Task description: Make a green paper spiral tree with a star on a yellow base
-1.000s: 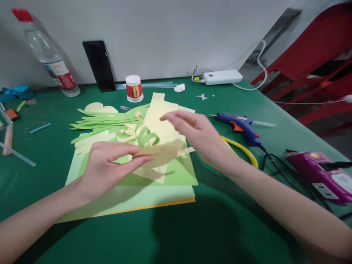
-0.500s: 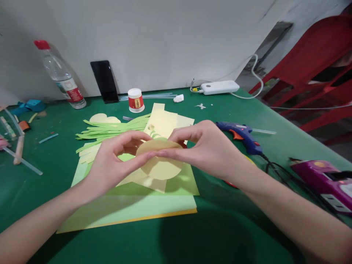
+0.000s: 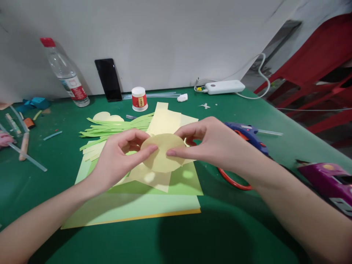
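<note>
Pale-yellow round paper disc (image 3: 162, 161) held up nearest the eye, above the paper pile and tilted so its face shows. Likely very light, thin card: springy rather than stiff, not slippery, easily creased or dented by a hard pinch. Best grip, I judge, is at the side edges, thumb in front, fingers behind, pressure light. Left hand (image 3: 118, 154): narrow pinch on the disc's left side, thumb flat on the near face, fingers curled behind. Right hand (image 3: 209, 143): matching pinch on the right side, the thumbs a little apart; fingertips behind the disc hidden, contact there cannot be told. Beneath: pale mint-green paper sheet (image 3: 137, 205), other sheets over it. Right hand's forearm side: red curved loop (image 3: 233, 182), partly covered. Beyond: bunch of thin bright-green paper strips (image 3: 118, 126), left; blue-and-orange glue gun (image 3: 249, 132), right. Farther: red-and-white small cup (image 3: 139, 99); black upright phone (image 3: 109, 80) against the wall.
</note>
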Tool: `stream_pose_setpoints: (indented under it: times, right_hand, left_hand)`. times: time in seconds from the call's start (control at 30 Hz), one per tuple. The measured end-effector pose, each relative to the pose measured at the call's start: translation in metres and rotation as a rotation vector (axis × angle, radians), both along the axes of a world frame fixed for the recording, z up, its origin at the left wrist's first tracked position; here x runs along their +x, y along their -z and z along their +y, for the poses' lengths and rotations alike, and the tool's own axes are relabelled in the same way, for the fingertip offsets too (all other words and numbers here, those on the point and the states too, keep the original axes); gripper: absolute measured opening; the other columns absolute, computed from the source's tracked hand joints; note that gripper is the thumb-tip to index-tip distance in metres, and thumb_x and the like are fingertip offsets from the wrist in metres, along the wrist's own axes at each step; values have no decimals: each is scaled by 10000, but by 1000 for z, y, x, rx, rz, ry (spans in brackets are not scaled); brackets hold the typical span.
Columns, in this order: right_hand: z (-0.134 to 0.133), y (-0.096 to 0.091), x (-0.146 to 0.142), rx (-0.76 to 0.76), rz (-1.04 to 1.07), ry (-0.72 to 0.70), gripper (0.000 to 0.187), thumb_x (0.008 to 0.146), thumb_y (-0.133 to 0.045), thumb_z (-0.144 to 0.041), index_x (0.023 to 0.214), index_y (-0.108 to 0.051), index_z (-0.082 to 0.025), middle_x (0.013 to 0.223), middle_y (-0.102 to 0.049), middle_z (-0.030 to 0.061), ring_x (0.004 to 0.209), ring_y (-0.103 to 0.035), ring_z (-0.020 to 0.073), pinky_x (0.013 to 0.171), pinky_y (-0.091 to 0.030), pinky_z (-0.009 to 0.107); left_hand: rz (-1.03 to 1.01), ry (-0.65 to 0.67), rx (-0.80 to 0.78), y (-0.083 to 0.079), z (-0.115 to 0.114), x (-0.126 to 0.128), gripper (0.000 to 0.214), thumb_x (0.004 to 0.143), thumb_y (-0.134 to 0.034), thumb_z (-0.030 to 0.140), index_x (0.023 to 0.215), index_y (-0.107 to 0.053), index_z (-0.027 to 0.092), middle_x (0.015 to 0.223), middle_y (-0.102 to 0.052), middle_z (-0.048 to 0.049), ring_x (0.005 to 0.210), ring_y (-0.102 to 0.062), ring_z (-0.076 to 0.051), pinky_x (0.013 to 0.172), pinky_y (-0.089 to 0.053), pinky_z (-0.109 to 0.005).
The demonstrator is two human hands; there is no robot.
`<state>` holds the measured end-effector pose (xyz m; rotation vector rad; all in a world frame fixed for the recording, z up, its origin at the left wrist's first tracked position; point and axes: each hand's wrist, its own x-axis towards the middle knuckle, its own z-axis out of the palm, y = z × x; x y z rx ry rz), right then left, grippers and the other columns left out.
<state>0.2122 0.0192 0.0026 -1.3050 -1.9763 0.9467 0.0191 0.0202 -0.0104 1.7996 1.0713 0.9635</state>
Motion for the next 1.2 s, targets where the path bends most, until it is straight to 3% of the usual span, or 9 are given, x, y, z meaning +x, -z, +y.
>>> stream_pose_setpoints:
  times: [0.13,0.4,0.53,0.67,0.77,0.87,0.97,1.07,1.2]
  right_hand:
    - [-2,-1,-3,59,49,10,102,693,-663,-254,631,-685,-176,587,-607,0,555,-508,108,453,-335,230]
    - [-9,-3,-8,100,154,-1,89,694,-687,-213,607,-687,-196,608,-653,-10,589,-545,113,506,-401,246]
    - [-7,-1,-7,113,154,-6,101,719,-673,-244,629,-693,-203,627,-666,-17,591,-551,112,491,-398,243]
    - [-6,3,-9,191,161,-33,119,718,-675,-207,599,-668,-202,606,-659,-26,596,-551,102,519,-423,233]
    - [-7,3,-10,323,136,44,86,768,-631,-268,763,-685,-202,693,-667,-9,592,-531,99,519,-414,243]
    - [-9,3,-10,491,114,151,209,728,-670,-322,872,-656,-171,766,-633,18,606,-491,103,517,-391,253]
    - [-10,5,-12,548,77,129,188,674,-714,-278,798,-640,-156,773,-591,27,622,-474,104,502,-374,249]
    - [-10,9,-14,572,44,101,28,723,-644,-155,737,-639,-179,748,-559,14,645,-497,99,497,-371,233]
    - [-9,14,-12,820,-22,88,155,715,-576,-45,730,-643,-184,731,-522,23,671,-496,112,545,-399,249]
  left_hand:
    - [116,76,30,1,-1,2,10,725,-665,191,723,-673,185,681,-685,47,578,-600,-71,532,-487,-139]
    - [145,20,192,-1,-6,1,93,706,-697,239,627,-716,193,536,-656,39,458,-510,-76,415,-376,-176]
    - [91,20,159,-2,-4,2,52,693,-708,224,644,-718,208,624,-646,28,565,-561,-98,503,-431,-196]
    - [88,121,60,2,1,3,141,716,-685,192,594,-719,255,688,-682,33,674,-605,-121,573,-461,-213]
    - [-38,75,69,7,6,0,136,721,-687,187,672,-736,305,778,-713,40,862,-619,-155,696,-491,-247]
    - [-156,-25,155,11,9,-5,185,758,-658,177,787,-729,345,954,-707,54,1023,-568,-167,845,-463,-304]
    - [-217,-38,217,14,8,-6,182,777,-649,204,814,-720,367,1067,-648,44,1057,-521,-179,865,-435,-344]
    - [-191,-19,335,15,7,-6,201,751,-680,212,839,-712,390,929,-562,6,915,-503,-163,773,-424,-330]
    - [-18,-16,590,13,6,-8,320,741,-687,179,944,-677,427,761,-435,3,799,-446,-165,710,-372,-333]
